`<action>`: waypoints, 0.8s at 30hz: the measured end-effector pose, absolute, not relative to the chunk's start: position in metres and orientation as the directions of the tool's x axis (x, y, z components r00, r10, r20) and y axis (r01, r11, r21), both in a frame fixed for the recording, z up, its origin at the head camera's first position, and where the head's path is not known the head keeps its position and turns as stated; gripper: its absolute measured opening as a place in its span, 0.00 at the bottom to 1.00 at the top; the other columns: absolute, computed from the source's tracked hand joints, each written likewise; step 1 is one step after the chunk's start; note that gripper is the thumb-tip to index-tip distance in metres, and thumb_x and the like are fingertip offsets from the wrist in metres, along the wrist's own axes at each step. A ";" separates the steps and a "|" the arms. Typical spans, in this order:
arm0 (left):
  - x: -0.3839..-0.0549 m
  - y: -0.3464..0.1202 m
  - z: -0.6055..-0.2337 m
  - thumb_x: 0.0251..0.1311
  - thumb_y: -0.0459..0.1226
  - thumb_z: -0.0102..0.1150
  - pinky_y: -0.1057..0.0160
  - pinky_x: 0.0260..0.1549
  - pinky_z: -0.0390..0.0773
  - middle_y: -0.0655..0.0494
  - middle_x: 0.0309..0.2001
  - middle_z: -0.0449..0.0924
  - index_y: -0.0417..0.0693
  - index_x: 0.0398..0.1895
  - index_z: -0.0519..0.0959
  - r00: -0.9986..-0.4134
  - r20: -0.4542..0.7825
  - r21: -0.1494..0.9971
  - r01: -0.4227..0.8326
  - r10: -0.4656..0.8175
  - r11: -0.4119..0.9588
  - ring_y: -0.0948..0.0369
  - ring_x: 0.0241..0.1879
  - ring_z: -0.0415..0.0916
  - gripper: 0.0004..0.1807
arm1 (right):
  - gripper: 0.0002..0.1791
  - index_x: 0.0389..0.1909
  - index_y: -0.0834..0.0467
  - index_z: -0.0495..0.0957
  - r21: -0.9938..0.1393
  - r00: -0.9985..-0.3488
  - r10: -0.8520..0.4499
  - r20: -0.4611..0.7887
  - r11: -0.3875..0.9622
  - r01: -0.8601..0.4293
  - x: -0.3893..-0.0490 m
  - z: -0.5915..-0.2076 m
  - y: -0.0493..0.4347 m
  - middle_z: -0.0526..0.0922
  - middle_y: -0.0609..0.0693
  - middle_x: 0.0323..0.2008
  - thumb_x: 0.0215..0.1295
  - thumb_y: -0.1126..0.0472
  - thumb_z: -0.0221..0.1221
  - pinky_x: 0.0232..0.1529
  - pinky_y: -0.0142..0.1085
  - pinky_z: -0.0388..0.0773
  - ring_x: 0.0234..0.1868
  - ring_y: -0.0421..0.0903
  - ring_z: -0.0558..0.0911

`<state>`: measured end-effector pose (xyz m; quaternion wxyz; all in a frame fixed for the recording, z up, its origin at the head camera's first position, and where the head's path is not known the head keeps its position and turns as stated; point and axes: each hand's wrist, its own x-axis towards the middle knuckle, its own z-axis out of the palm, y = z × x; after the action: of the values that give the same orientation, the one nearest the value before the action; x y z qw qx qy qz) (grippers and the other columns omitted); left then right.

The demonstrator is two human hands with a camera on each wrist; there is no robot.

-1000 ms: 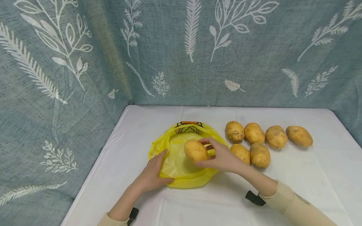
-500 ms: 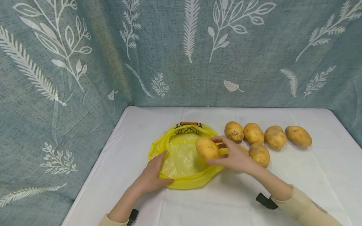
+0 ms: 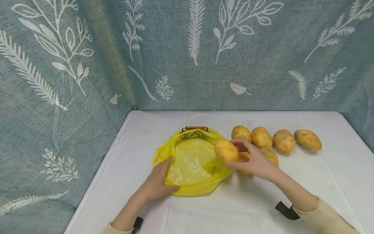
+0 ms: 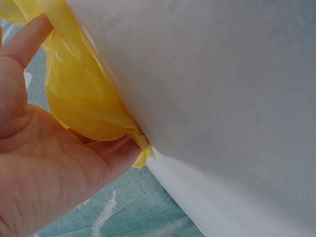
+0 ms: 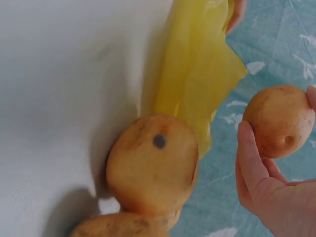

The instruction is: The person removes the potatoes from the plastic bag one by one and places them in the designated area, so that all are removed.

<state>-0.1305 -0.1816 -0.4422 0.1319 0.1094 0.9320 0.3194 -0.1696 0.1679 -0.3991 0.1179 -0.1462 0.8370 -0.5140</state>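
My right hand [image 3: 255, 162] pinches a potato [image 3: 226, 150] between thumb and fingers, above the right rim of a yellow plastic bag [image 3: 193, 189]. In the right wrist view, this potato [image 5: 280, 121] is raised off the table. The bag lies with its mouth spread wide and a printed design at its back. My left hand [image 3: 157, 182] holds the bag's left side, thumb and fingers spread apart. In the left wrist view, yellow plastic [image 4: 81, 94] bulges between thumb and fingers of that hand [image 4: 54, 163], with some fingers partly hidden behind it.
To the bag's right, several potatoes lie in two rows, among them one at the back [image 3: 261, 137] and one at the far right [image 3: 308, 140]. My right hand partly covers the front row. A patterned blue-green cloth [image 3: 175, 48] hangs behind the white table [image 3: 210, 214].
My right hand has moved right with the potato, from over the bag's mouth to its right rim. A fold of the right rim now juts inward. The left hand has stayed still.
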 end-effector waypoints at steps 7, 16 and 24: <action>-0.131 -0.181 -0.443 0.50 0.45 0.73 0.36 0.65 0.53 0.38 0.74 0.51 0.44 0.77 0.47 -0.943 -0.175 0.619 0.118 0.284 0.776 0.38 0.72 0.47 0.56 | 0.42 0.66 0.55 0.65 -0.869 -0.940 -0.334 -0.062 0.482 -0.115 -0.167 -0.397 0.185 0.72 0.55 0.60 0.54 0.47 0.72 0.54 0.44 0.78 0.61 0.56 0.71; -0.131 -0.181 -0.444 0.51 0.46 0.73 0.36 0.65 0.53 0.38 0.74 0.50 0.45 0.77 0.47 -0.942 -0.185 0.620 0.110 0.281 0.777 0.38 0.72 0.46 0.57 | 0.44 0.69 0.57 0.61 -0.859 -0.952 -0.296 -0.074 0.505 -0.090 -0.162 -0.395 0.208 0.68 0.56 0.65 0.56 0.47 0.70 0.54 0.46 0.77 0.62 0.56 0.71; -0.131 -0.181 -0.444 0.51 0.45 0.73 0.36 0.65 0.53 0.38 0.74 0.51 0.45 0.77 0.47 -0.942 -0.176 0.622 0.118 0.285 0.774 0.38 0.72 0.46 0.56 | 0.46 0.72 0.57 0.57 -0.848 -0.963 -0.251 -0.099 0.528 -0.050 -0.157 -0.389 0.226 0.64 0.60 0.68 0.59 0.47 0.68 0.57 0.53 0.73 0.65 0.60 0.68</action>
<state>-0.1312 -0.1808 -0.4441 0.1311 0.1079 0.9328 0.3180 -0.1567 0.2264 -0.3892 0.1052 -0.0869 0.8676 -0.4781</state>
